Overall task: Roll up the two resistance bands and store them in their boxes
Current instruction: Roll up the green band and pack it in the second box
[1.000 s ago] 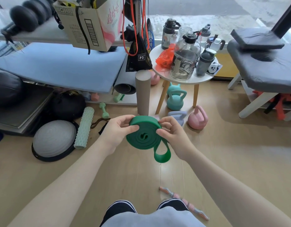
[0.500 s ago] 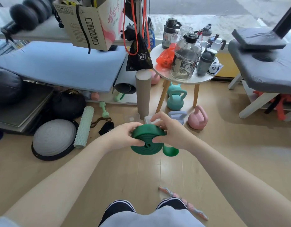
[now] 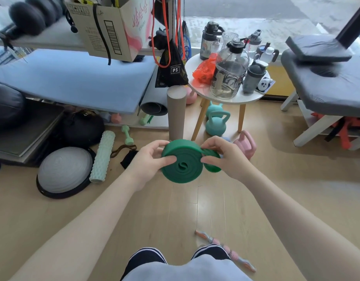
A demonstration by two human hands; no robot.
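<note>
Here, the green resistance band (image 3: 182,161), wound into a flat coil, is held in mid-air above the wooden floor (image 3: 175,216). The left hand (image 3: 148,159) pinches the coil's left side; the right hand (image 3: 225,157) pinches the loose end loop at the right.

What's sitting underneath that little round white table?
Under the round white table stand two teal kettlebells, one behind the other, on the wooden floor. The rear one is partly covered by the front one. A pink kettlebell sits just outside, partly hidden by the right hand.
</note>
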